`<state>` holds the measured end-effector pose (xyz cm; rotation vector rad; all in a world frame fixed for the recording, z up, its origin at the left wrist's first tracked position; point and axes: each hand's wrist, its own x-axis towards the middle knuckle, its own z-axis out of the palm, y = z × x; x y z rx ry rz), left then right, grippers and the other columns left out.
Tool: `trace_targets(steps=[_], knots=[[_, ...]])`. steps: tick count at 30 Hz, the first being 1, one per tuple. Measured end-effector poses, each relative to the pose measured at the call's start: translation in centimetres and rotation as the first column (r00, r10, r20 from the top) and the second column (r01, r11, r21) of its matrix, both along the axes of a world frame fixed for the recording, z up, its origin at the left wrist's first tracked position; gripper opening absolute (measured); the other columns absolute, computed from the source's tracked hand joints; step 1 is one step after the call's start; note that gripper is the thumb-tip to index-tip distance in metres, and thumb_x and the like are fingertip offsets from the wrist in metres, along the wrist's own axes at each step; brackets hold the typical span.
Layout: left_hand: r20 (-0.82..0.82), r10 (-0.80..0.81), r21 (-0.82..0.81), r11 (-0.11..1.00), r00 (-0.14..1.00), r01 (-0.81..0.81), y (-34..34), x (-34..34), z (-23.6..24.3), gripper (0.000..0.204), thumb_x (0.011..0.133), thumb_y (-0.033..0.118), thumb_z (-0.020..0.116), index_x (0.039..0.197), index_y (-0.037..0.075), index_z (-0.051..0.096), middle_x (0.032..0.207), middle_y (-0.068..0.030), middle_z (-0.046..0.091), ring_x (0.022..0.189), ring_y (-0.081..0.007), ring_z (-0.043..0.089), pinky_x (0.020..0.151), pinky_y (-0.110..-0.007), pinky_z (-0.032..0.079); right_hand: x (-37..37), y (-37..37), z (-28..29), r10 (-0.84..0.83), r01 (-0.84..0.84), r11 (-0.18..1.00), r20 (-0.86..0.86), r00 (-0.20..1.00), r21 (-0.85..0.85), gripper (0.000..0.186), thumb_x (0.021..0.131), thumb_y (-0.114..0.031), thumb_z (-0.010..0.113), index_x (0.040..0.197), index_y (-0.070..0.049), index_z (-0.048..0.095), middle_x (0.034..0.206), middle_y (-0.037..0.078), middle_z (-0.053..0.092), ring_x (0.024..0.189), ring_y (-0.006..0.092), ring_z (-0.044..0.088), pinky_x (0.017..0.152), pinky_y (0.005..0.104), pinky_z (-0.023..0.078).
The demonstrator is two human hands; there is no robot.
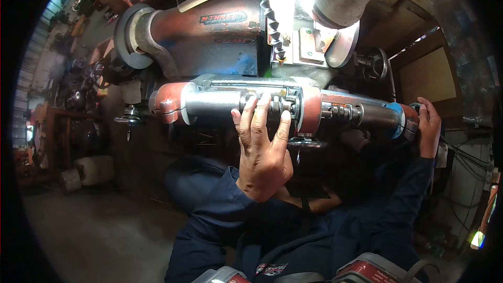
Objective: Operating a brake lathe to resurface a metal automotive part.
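A long metal bench fixture runs across the middle, with a red clamp collar (168, 102) at its left, a red ring (310, 110) in the middle and a blue-and-red collar (406, 121) at its right end. Between the collars lies a steel shaft (215, 103), stepped and lobed near the ring. My left hand (264, 149) rests its spread fingertips on the lobed part just left of the ring. At the far right my right hand (430, 128) curls its fingers round the end of the blue-and-red collar; its palm side is hidden.
Behind stands a red machine housing (209, 23) with a grinding wheel (133, 36) at its left. A dark segmented hose (272, 21) hangs beside a brightly lit lamp head (340, 0). Handwheels (306, 143) stick out below the fixture. A strip of skin with a dark band (305, 203) shows below; whose, I cannot tell.
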<state>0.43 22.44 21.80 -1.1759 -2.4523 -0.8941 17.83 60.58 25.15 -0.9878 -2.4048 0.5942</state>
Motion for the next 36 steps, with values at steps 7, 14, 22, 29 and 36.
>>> trace_targets(steps=[7, 14, 22, 29, 36], knots=[[0.003, 0.012, 0.035, 0.999, 1.0, -0.012, 0.0, 0.0, -0.1, 0.054, 0.069, -0.002, 0.056, 0.122, -0.004, 0.065, 0.144, -0.0315, 0.042, 0.139, -0.0485, 0.034, 0.119, -0.064, 0.014, -0.8, -0.1, 0.9, 0.03, -0.028, 0.999, 0.097, 0.995, -0.019, 0.029, 0.101, -0.018, 0.052, 0.115, 0.003, 0.067, 0.102, 0.016, 0.071, 0.095, 0.0224, 0.065, 0.089, 0.0325, 0.048], [-0.008, -0.007, 0.097, 0.995, 1.0, 0.008, -0.6, -0.3, -0.5, 0.051, 0.064, -0.001, 0.057, 0.114, -0.006, 0.067, 0.142, -0.03, 0.044, 0.137, -0.0486, 0.038, 0.118, -0.065, 0.017, -2.1, 0.0, 2.3, 0.038, -0.015, 0.995, 0.245, 0.969, -0.096, 0.028, 0.1, -0.016, 0.053, 0.114, 0.005, 0.066, 0.106, 0.014, 0.071, 0.101, 0.0208, 0.064, 0.092, 0.032, 0.047], [-0.192, 0.106, 0.319, 0.947, 0.976, -0.04, -1.8, -2.4, -0.1, 0.025, 0.072, 0.0, 0.06, 0.095, 0.003, 0.068, 0.118, -0.0171, 0.06, 0.113, -0.0364, 0.057, 0.099, -0.049, 0.043, -3.9, -0.4, 3.2, 0.026, -0.003, 0.998, 0.366, 0.93, -0.063, 0.035, 0.1, -0.026, 0.055, 0.11, 0.006, 0.066, 0.102, 0.017, 0.071, 0.099, 0.0239, 0.066, 0.089, 0.0341, 0.048], [-0.205, 0.135, 0.381, 0.923, 0.969, -0.048, -3.3, -5.6, -1.0, 0.03, 0.077, -0.001, 0.059, 0.106, 0.001, 0.066, 0.112, -0.0161, 0.063, 0.108, -0.0337, 0.061, 0.098, -0.044, 0.046, -2.2, 1.1, 1.7, 0.012, -0.001, 0.999, 0.297, 0.955, -0.037, 0.033, 0.101, -0.024, 0.051, 0.112, 0.004, 0.066, 0.104, 0.021, 0.07, 0.098, 0.0309, 0.067, 0.088, 0.0373, 0.049], [-0.245, 0.05, 0.01, 0.999, 0.968, -0.05, -0.4, -5.6, -1.0, 0.06, 0.067, 0.017, 0.069, 0.125, 0.003, 0.062, 0.117, -0.0137, 0.066, 0.121, -0.0305, 0.057, 0.11, -0.046, 0.034, -0.5, -0.4, 0.0, -0.055, 0.051, 0.993, 0.034, 0.998, 0.107, 0.031, 0.103, -0.02, 0.047, 0.114, 0.001, 0.067, 0.108, 0.018, 0.071, 0.101, 0.0297, 0.067, 0.091, 0.0359, 0.049]])
